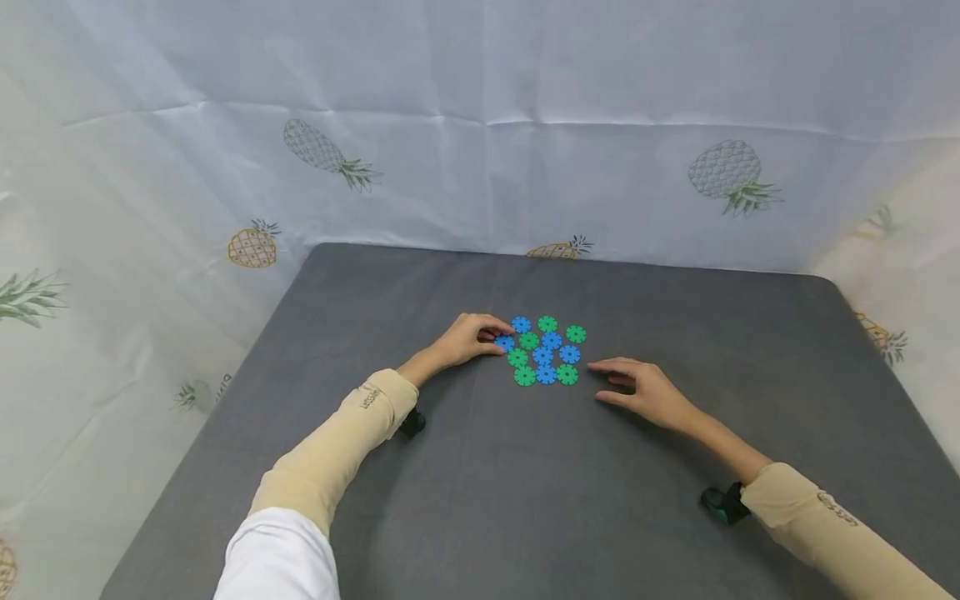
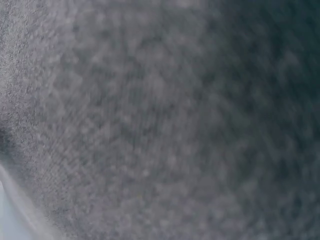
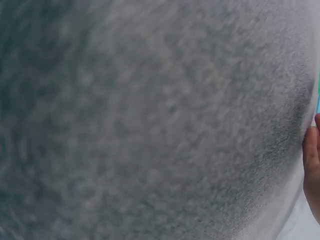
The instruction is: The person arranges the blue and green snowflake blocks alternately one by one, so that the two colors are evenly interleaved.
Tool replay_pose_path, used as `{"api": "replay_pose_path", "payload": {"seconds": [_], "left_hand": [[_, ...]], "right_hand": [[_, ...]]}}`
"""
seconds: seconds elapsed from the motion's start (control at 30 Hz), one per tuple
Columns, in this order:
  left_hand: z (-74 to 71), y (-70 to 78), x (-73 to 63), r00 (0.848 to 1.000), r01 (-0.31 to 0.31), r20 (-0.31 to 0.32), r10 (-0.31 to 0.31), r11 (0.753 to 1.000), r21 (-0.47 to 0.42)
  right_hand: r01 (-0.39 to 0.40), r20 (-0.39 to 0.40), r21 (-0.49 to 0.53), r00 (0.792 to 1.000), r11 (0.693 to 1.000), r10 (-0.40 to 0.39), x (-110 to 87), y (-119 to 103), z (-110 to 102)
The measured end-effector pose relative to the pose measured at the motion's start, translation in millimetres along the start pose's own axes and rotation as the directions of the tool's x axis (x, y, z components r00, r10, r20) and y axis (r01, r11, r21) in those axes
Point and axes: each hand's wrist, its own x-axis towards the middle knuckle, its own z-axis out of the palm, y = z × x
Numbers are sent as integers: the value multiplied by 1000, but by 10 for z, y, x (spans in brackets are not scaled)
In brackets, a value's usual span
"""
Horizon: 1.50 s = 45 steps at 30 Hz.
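Several flat, notched plastic discs lie close together on the grey table, some blue (image 1: 569,354) and some green (image 1: 575,334). At the left edge of this cluster is my left hand (image 1: 467,338), its fingers bent loosely and its thumb apart from them. The fingertips and thumb lie right beside the leftmost blue disc (image 1: 505,342). My right hand (image 1: 651,394) is just right of the cluster, fingers extended, thumb apart, holding nothing. In the right wrist view only part of the right hand (image 3: 312,165) shows at the edge. The left wrist view shows blurred grey cloth.
The grey table (image 1: 480,500) has rounded far corners. Behind it hangs a pale curtain (image 1: 480,183) with pineapple prints, which also runs along both sides. A dark wrist camera (image 1: 723,504) sits under the right forearm, another (image 1: 412,423) under the left.
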Motion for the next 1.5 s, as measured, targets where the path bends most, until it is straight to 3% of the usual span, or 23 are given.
{"api": "replay_pose_path", "payload": {"seconds": [0.27, 0.47, 0.87, 1.13, 1.33, 1.5], "left_hand": [[-63, 5, -12, 998, -57, -19, 58, 997, 57], [-138, -2, -39, 997, -69, -7, 71, 990, 123], [-312, -125, -36, 998, -36, -56, 41, 997, 72], [-506, -238, -29, 984, 85, -158, -83, 996, 11], [-590, -314, -36, 971, 175, -160, -176, 984, -19], [-638, -355, -16, 971, 200, -142, -194, 979, 26]], "right_hand": [[76, -11, -205, 997, 976, -80, 40, -28, 20], [66, -4, -195, 998, 979, -68, 65, -16, 8], [73, 4, -160, 997, 985, -73, 78, 3, -13], [87, 9, -129, 996, 988, -86, 51, 20, -2], [77, 14, -118, 997, 990, -76, 28, 30, -3], [75, 16, -121, 997, 990, -73, 6, 34, -28]]}}
